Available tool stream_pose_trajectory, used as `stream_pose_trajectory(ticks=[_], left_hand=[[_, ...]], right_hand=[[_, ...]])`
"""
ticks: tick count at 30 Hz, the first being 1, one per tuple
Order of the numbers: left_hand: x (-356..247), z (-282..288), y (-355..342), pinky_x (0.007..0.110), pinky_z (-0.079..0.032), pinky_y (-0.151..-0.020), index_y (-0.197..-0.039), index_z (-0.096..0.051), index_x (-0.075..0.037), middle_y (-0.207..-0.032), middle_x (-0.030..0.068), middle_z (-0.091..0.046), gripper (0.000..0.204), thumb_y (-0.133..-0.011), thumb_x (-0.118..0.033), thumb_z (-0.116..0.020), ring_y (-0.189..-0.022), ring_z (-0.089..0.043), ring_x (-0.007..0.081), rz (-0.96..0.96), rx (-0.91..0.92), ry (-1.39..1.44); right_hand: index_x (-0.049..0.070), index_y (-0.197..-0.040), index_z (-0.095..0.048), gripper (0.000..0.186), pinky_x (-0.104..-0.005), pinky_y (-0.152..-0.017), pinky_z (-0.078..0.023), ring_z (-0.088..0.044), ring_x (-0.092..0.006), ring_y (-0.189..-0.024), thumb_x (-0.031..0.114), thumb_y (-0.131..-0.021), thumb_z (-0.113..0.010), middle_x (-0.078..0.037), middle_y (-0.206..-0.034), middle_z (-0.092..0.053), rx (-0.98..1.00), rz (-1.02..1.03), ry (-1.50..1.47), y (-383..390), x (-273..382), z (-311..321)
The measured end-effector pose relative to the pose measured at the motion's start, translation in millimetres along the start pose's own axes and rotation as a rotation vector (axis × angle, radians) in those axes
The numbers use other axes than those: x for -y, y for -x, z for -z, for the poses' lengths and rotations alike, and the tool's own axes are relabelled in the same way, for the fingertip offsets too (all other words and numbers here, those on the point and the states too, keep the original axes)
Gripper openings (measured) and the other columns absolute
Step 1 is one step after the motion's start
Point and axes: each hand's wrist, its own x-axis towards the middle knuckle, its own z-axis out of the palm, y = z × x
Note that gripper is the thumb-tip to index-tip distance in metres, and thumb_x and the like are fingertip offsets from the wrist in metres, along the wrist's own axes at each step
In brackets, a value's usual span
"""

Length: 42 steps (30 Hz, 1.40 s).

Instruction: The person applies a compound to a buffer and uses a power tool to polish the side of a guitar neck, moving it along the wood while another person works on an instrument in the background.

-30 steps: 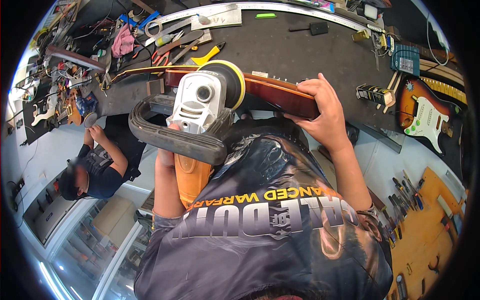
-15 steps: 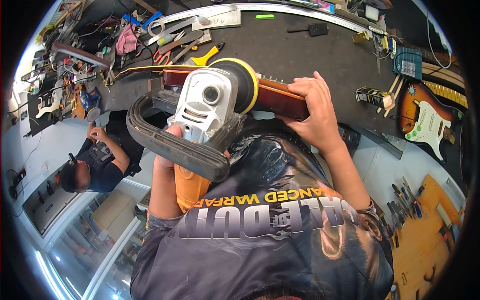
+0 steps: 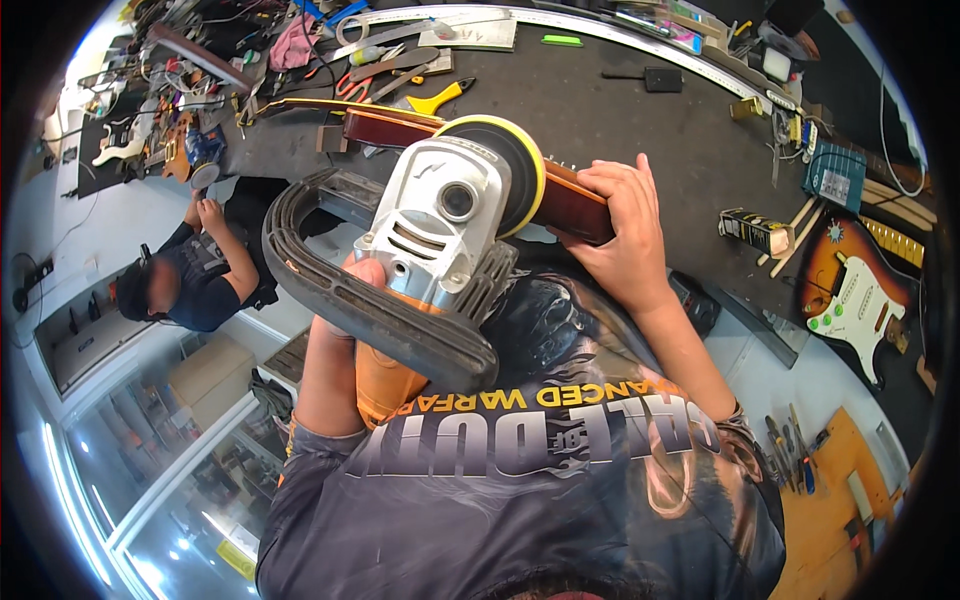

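Across the dark workbench (image 3: 650, 125) before us, tools crowd the left end, with a yellow brush (image 3: 440, 97) nearer the middle, while a co-worker (image 3: 205, 290) in dark clothes sits at the left. We have the red guitar (image 3: 574, 207) edge-on along the bench's near side, its neck pointing left, a small block (image 3: 330, 138) near it; whether the block bears any weight we cannot tell.

Our right hand (image 3: 625, 232) pinches the body's right end, fingers over the upper edge and thumb below, probably to steady it. Our left hand (image 3: 366, 272) is closed on the polisher (image 3: 425, 205), thumb on its casing, the other fingers mostly hidden; we judge this grip carries its weight. Its yellow-rimmed pad (image 3: 533, 180) overlaps the guitar's middle, so we cannot see where they touch.

Large silver and orange lettering runs upside down across our shirt (image 3: 560, 510). Smaller print marks a black-and-yellow box (image 3: 748, 230) and a teal box (image 3: 835, 178) at right, beside a sunburst guitar (image 3: 855, 300).
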Motion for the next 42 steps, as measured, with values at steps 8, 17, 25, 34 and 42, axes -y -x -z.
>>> stream_pose_trajectory(ticks=[8, 17, 25, 34, 42], left_hand=[[-2, -28, 4, 0.058, -0.062, -0.089, -0.162, -0.038, 0.006, -0.141, 0.0422, -0.059, 0.098, -0.096, -0.057, -0.072, -0.107, -0.072, 0.0531, 0.025, 0.034, 0.251], [-5, -41, -2, 0.063, -0.061, -0.087, -0.163, -0.037, 0.006, -0.139, 0.0414, -0.059, 0.103, -0.094, -0.06, -0.075, -0.107, -0.071, 0.0548, 0.071, 0.113, 0.305], [3, -5, -1, 0.05, -0.064, -0.082, -0.157, -0.042, 0.008, -0.126, 0.0369, -0.067, 0.113, -0.092, -0.081, -0.065, -0.096, -0.077, 0.045, -0.031, -0.12, 0.134], [7, 7, 1, 0.055, -0.062, -0.084, -0.159, -0.041, 0.006, -0.13, 0.0385, -0.064, 0.106, -0.095, -0.075, -0.065, -0.101, -0.074, 0.0483, -0.012, 0.039, 0.189], [15, 13, -10, 0.065, -0.058, -0.088, -0.163, -0.037, 0.005, -0.139, 0.0422, -0.058, 0.099, -0.096, -0.06, -0.071, -0.112, -0.069, 0.0551, 0.054, 0.156, 0.243]], right_hand=[[0.011, -0.129, -0.064, 0.07, -0.0649, -0.129, -0.029, -0.065, -0.033, -0.125, 0.022, -0.07, -0.1, -0.009, -0.126, -0.068, -0.013, -0.008, 0.009, 2, -1, -3], [0.011, -0.129, -0.063, 0.067, -0.0658, -0.129, -0.028, -0.066, -0.0317, -0.126, 0.019, -0.072, -0.099, -0.007, -0.124, -0.069, -0.025, -0.01, 0.028, 4, 0, -4], [0.01, -0.129, -0.064, 0.067, -0.0658, -0.13, -0.026, -0.065, -0.033, -0.128, 0.018, -0.071, -0.099, -0.007, -0.124, -0.069, -0.026, -0.028, 0.042, 2, 3, -3], [0.01, -0.129, -0.064, 0.068, -0.066, -0.13, -0.025, -0.064, -0.0333, -0.13, 0.018, -0.071, -0.098, -0.007, -0.125, -0.069, -0.032, -0.033, 0.053, 0, 4, -1], [0.011, -0.129, -0.064, 0.068, -0.0663, -0.13, -0.024, -0.064, -0.0324, -0.129, 0.019, -0.072, -0.099, -0.006, -0.125, -0.069, -0.023, -0.028, 0.041, 2, 6, -4]])
